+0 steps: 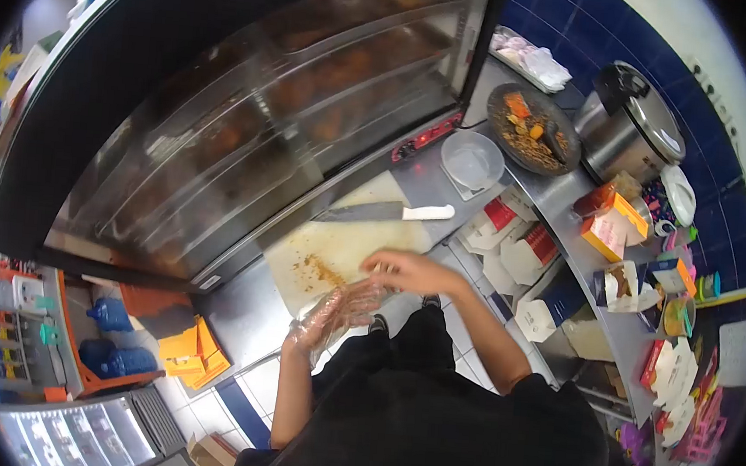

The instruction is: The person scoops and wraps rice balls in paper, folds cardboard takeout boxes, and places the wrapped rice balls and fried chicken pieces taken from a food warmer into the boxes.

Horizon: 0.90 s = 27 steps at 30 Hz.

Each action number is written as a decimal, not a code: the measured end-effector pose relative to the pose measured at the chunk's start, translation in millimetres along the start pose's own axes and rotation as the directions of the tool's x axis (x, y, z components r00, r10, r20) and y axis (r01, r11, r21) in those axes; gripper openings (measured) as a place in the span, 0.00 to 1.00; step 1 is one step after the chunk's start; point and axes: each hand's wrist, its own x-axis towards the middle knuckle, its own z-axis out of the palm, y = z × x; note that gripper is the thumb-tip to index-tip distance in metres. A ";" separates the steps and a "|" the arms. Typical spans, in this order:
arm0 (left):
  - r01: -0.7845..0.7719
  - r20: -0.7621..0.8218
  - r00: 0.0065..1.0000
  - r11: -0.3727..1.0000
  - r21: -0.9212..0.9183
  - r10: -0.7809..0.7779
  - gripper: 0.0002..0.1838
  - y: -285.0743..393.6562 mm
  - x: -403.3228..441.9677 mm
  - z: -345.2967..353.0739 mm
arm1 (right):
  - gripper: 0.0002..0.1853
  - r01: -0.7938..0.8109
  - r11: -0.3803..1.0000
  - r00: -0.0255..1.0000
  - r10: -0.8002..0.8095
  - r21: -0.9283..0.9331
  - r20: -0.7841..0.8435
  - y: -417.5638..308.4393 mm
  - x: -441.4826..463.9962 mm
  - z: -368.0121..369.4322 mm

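Note:
My left hand [340, 314] wears a loose clear plastic glove, its fingers stretched out toward my right hand. Bare and bent at the fingers, my right hand [409, 273] pinches at the fingertip end of the plastic glove [318, 316]; the exact contact is partly hidden. Both hands are over the near edge of a pale cutting board [288, 248]. Brown crumbs [322, 270] are scattered on the board. Across its far part lies a large knife [383, 212], white handle pointing right.
A glass-fronted warming cabinet [269, 111] stands behind the board. To the right are a clear plastic tub [472, 160], a round pan of food [532, 127], a steel cooker [631, 122] and several folded food boxes [513, 235]. Orange-yellow packets [194, 352] lie at lower left.

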 end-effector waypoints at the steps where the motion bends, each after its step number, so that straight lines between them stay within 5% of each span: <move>1: 0.051 0.019 0.999 0.998 -0.030 -0.050 0.50 -8.9 4.5 -2.3 | 0.16 0.058 0.998 0.998 -0.058 -0.013 -0.003 1.3 -9.2 12.2; 5: 0.163 0.082 0.984 0.982 -0.095 -0.155 0.50 -23.0 17.3 -5.2 | 0.13 0.006 0.998 0.986 0.003 0.055 -0.169 31.4 -30.2 29.0; 9: 0.214 0.065 0.976 0.969 -0.120 -0.208 0.50 -20.0 14.6 -4.2 | 0.13 -0.096 0.991 0.947 0.061 -0.096 -0.314 39.5 -30.1 20.8; 13: 0.121 -0.095 0.988 0.991 -0.049 -0.125 0.51 -24.8 -6.9 -21.7 | 0.14 -0.101 0.995 0.910 0.086 -0.014 -0.406 64.4 -6.8 -6.9; 15: 0.088 -0.204 0.971 0.979 -0.185 -0.126 0.52 -28.0 -12.6 -28.1 | 0.13 -0.099 0.994 0.902 0.108 0.042 -0.418 87.0 6.6 -16.3; 16: 0.084 -0.207 0.971 0.980 -0.179 -0.121 0.52 -32.3 -13.2 -31.7 | 0.15 -0.243 0.910 0.823 0.009 -0.337 -0.568 91.0 9.3 -21.3; 17: 0.014 -0.272 0.959 0.969 -0.245 -0.083 0.51 -39.3 -12.5 -34.9 | 0.18 -0.412 0.664 0.744 -0.150 -0.624 -0.651 95.8 12.6 -27.2; 19: -0.088 -0.372 0.928 0.948 -0.306 -0.034 0.51 -52.6 -13.1 -40.8 | 0.25 -0.543 0.427 0.787 -0.041 -0.723 -0.616 123.4 21.2 -40.0; 22: -0.236 -0.394 0.919 0.836 -0.495 0.027 0.47 -64.2 -7.5 -49.0 | 0.22 -0.513 0.425 0.831 0.028 -0.746 -0.555 146.1 34.3 -54.4; 27: -0.287 -0.430 0.902 0.793 -0.538 0.035 0.47 -70.1 3.3 -56.1 | 0.16 -0.421 0.448 0.881 -0.004 -0.789 -0.473 146.7 25.4 -54.6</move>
